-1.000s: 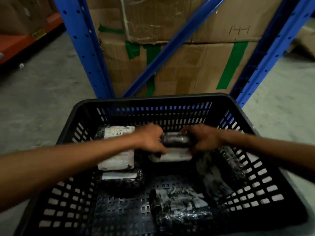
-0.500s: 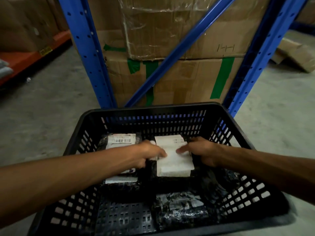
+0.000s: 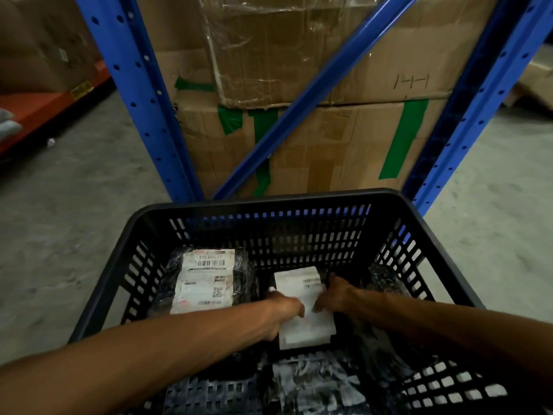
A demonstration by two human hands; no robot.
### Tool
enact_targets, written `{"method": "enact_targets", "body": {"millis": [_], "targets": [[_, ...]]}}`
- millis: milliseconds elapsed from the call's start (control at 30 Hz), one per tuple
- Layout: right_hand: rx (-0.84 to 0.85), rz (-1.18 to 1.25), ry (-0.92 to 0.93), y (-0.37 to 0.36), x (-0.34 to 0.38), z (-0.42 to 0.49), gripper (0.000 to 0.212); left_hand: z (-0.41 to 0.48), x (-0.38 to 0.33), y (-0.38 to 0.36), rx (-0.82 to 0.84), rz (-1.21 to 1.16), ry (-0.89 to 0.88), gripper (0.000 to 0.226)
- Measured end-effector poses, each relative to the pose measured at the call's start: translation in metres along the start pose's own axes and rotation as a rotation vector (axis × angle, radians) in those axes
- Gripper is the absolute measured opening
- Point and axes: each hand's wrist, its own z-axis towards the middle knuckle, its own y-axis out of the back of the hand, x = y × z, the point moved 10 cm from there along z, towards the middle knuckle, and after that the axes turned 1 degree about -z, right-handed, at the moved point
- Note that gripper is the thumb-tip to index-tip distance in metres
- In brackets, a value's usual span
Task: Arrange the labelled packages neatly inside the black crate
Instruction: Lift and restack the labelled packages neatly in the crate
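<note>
The black crate (image 3: 269, 199) sits on the floor below me, with several black-wrapped packages inside. A package with a large white barcode label (image 3: 206, 280) lies flat at the back left. In the middle lies a package with its white label (image 3: 305, 319) facing up. My left hand (image 3: 282, 314) grips its left edge and my right hand (image 3: 336, 295) presses on its right edge. Another black package (image 3: 386, 280) leans against the right wall. A crumpled black package (image 3: 311, 384) lies at the front.
Blue rack uprights (image 3: 134, 94) and a diagonal brace (image 3: 314, 94) stand just behind the crate, with taped cardboard boxes (image 3: 314, 139) stacked between them. An orange shelf beam (image 3: 39, 109) runs at the far left. Grey concrete floor (image 3: 74, 235) lies on both sides.
The middle package was turned from its dark side up to its white label up and now lies flat on the crate floor. Both hands stayed on it; my view dropped closer.
</note>
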Motion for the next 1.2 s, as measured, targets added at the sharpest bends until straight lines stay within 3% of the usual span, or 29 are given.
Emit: {"method": "enact_targets", "body": {"millis": [67,200,267,367,467,567,667,700,800,867,967,1067,1133,1200], "targets": [[-0.011,-0.144,0.034,0.000,0.005,0.001,0.076,0.006,0.005,-0.003,-0.004,0.035,-0.001,0.084],[0.033,-0.355,0.082,0.011,0.013,-0.016,0.059,-0.002,-0.001,0.008,-0.006,0.106,-0.045,0.071],[0.097,-0.506,0.179,0.013,0.022,-0.039,0.070,-0.019,-0.007,0.012,0.030,0.257,-0.159,0.078],[0.170,-0.970,0.471,0.010,0.035,-0.086,0.091,-0.063,-0.005,0.006,0.180,0.767,-0.425,0.089],[0.220,-1.259,0.682,0.003,0.018,-0.130,0.092,-0.100,0.025,0.002,0.280,1.241,-0.603,0.093],[0.344,-1.307,0.776,-0.022,-0.013,-0.158,0.068,-0.113,0.060,-0.004,0.333,1.560,-0.566,0.096],[0.330,-1.087,0.831,-0.026,-0.009,-0.166,0.034,-0.114,0.071,-0.018,0.382,1.647,-0.545,0.085],[0.324,-1.053,0.827,-0.024,-0.008,-0.165,0.034,-0.112,0.069,-0.021,0.365,1.638,-0.562,0.079],[0.415,-0.989,0.842,-0.019,-0.013,-0.173,0.059,-0.115,0.063,-0.021,0.296,1.611,-0.660,0.066],[0.445,-0.870,0.788,-0.010,-0.010,-0.171,0.059,-0.118,0.055,-0.012,0.331,1.465,-0.748,0.059],[0.555,-0.546,0.634,0.008,-0.006,-0.167,0.033,-0.120,0.054,0.005,0.483,1.017,-0.730,0.033],[0.700,-0.089,0.506,0.025,0.004,-0.173,0.029,-0.112,0.072,0.021,0.557,0.546,-0.540,0.049],[0.645,0.134,0.436,0.039,0.006,-0.163,0.031,-0.108,0.070,0.033,0.501,0.182,-0.392,0.071],[0.481,0.297,0.326,0.052,0.004,-0.145,0.041,-0.100,0.056,0.044,0.436,-0.138,-0.285,0.070]]}}
